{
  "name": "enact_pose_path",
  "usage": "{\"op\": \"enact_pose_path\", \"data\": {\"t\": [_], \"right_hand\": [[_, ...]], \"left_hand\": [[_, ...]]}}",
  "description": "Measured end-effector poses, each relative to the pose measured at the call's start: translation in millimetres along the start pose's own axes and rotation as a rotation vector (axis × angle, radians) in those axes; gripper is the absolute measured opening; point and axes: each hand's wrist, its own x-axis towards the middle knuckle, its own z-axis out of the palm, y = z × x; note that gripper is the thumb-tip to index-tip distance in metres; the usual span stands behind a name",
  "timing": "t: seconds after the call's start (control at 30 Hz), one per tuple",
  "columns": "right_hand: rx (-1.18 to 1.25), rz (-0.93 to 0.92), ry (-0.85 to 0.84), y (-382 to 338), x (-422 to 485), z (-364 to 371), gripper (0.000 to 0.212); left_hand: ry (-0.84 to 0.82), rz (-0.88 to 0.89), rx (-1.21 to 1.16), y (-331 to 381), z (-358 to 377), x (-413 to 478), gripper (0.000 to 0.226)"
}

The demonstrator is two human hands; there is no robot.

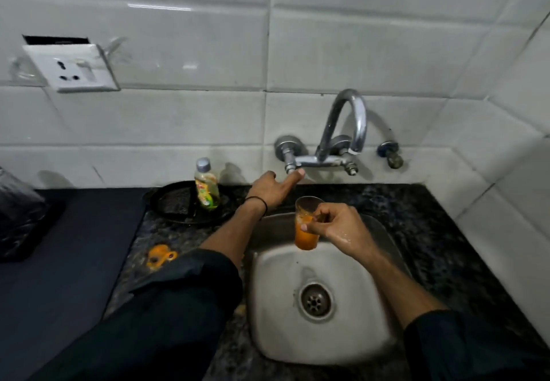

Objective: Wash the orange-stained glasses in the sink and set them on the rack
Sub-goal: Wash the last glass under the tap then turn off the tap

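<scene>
R grip [339, 227] holds glass [305, 228] over sink [273, 297]; L grip [270, 191], uncurled, touches tap [320, 160]; bottle [206, 185] on pan [172, 202].

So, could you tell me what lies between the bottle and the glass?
In the head view, the left hand and its wrist lie between bottle and glass.

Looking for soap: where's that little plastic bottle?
Head view, left of the sink: the bottle stands on the black tray by the tiled wall.
</scene>
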Motion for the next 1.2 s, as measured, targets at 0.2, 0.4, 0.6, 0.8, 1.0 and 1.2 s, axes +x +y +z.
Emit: {"op": "enact_pose_path", "data": {"t": [0.2,0.4,0.6,0.8,1.0,1.2], "right_hand": [[0.107,-0.062,-0.122,25.6,10.6,-31.2,0.026],[0.441,-0.069,-0.333,41.4,21.1,-44.8,0.024],[0.621,0.065,-0.325,40.3,16.5,-22.1,0.027],[0.89,0.446,0.022,37.8,13.7,3.9,0.064],[0.705,0.287,-0.075,31.4,-9.5,14.5,0.033],[0.654,0.136,0.193,35.1,-11.5,23.5,0.034]], "left_hand": [[0.189,-0.055,0.083,29.0,34.0,17.6,0.045],[0.013,-0.195,-0.746,14.4,45.8,-7.7,0.047],[0.039,-0.235,-0.76,7.6,114.9,-69.1,0.055],[0.007,0.002,-0.695,-3.0,158.0,-88.1,0.067],[0.078,-0.49,-0.88,5.7,129.9,-76.7,0.056],[0.367,-0.036,-0.503,-7.3,162.6,-89.0,0.05]]}}
